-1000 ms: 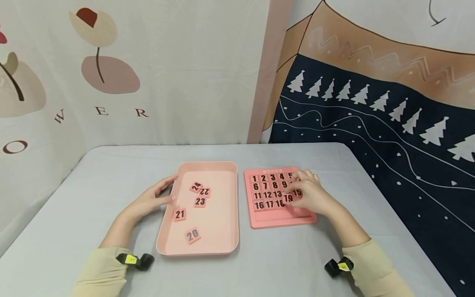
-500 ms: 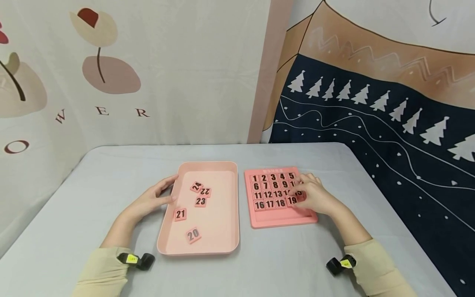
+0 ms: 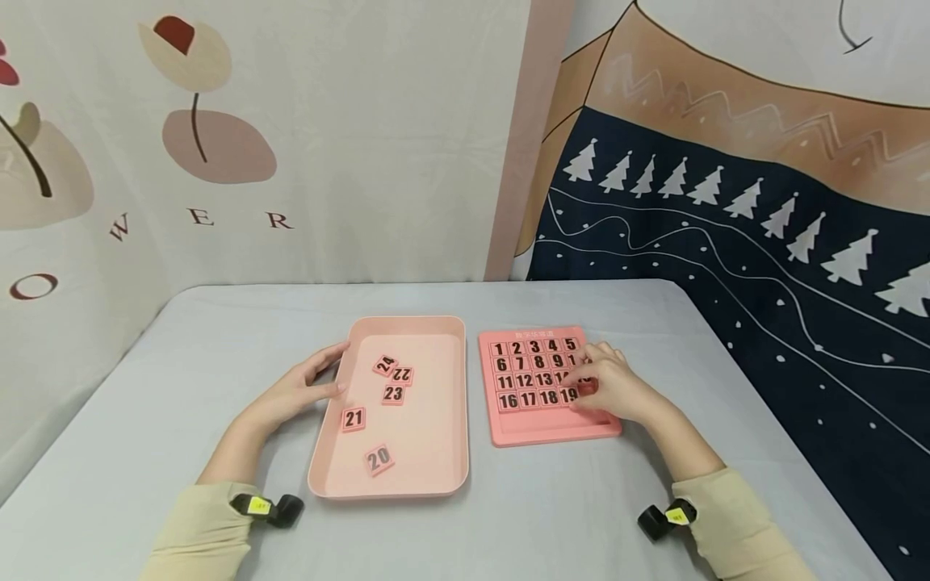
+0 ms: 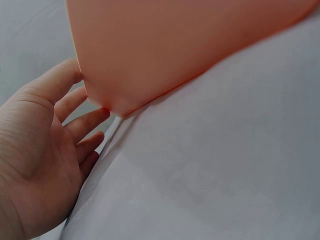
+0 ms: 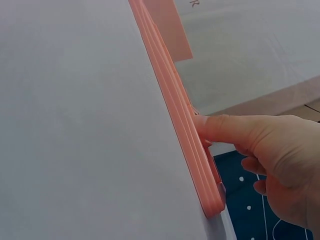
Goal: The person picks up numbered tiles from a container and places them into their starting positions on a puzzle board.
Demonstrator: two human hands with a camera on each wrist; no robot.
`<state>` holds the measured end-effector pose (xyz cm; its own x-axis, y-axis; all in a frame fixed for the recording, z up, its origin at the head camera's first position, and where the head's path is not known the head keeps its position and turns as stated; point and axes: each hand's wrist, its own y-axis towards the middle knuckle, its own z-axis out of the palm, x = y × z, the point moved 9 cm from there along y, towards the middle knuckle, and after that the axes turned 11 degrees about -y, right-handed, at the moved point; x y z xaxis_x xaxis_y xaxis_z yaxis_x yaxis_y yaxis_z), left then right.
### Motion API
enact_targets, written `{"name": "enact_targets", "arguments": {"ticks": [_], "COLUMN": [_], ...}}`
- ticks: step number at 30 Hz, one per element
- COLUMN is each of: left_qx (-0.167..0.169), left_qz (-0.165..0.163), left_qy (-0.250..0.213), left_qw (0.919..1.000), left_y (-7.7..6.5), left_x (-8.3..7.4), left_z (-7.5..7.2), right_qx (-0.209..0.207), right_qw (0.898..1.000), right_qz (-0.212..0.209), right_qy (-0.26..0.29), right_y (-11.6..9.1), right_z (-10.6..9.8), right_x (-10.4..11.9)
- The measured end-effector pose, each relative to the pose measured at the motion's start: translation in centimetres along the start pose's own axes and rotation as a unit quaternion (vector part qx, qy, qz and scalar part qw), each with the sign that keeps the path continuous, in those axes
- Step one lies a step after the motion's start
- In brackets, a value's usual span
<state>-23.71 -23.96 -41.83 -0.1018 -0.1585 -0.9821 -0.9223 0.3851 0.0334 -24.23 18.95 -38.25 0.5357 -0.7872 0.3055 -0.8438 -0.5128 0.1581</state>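
Note:
A pink tray (image 3: 436, 476) lies on the table with loose number tiles in it: 24 (image 3: 385, 365), 22 (image 3: 402, 375), 23 (image 3: 393, 394), 21 (image 3: 353, 419) and 20 (image 3: 379, 460). At its left side, my left hand (image 3: 294, 391) touches the rim with thumb and loosely spread fingers. To the right sits a pink number-puzzle board (image 3: 534, 432), tiles filling its upper rows. My right hand (image 3: 613, 383) pinches the 19 tile (image 3: 569, 395), which lies beside 18 in the fourth row. Fingers partly hide the tiles at the board's right side.
A pale cloth covers the table (image 3: 240, 323). Behind it hangs a light curtain (image 3: 378, 202); on the right is a dark cloth printed with trees (image 3: 726, 323). The tray and board stand side by side with a narrow gap. Each wrist wears a small black camera (image 3: 657, 523).
The 19 tile has gone from raised and tilted over the 18 to level in the row, shifting slightly left in the last half second. My left hand stays at the tray.

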Motion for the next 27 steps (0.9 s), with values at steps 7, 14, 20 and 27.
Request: {"name": "enact_targets", "arguments": {"ticks": [7, 14, 20, 27], "left_qx": [-0.001, -0.005, -0.008, -0.007], "left_qz": [-0.002, -0.004, -0.007, -0.007], "left_qy": [0.002, 0.008, 0.006, 0.003], "left_qw": [1.0, 0.9999, 0.9999, 1.0], "left_y": [0.1, 0.1, -0.1, 0.0], "left_x": [-0.1, -0.1, -0.1, -0.2], "left_z": [0.0, -0.1, -0.2, 0.0], "right_qx": [0.001, -0.05, -0.081, -0.077], "right_qw": [1.0, 0.997, 0.992, 0.985], "right_qz": [0.006, -0.042, -0.097, -0.155], "right_qy": [-0.028, -0.038, 0.007, 0.01], "right_y": [0.0, 0.8, 2.6, 4.6], "right_z": [-0.3, -1.8, -1.8, -0.1], "right_x": [0.1, 3.2, 8.8, 15.3]}}
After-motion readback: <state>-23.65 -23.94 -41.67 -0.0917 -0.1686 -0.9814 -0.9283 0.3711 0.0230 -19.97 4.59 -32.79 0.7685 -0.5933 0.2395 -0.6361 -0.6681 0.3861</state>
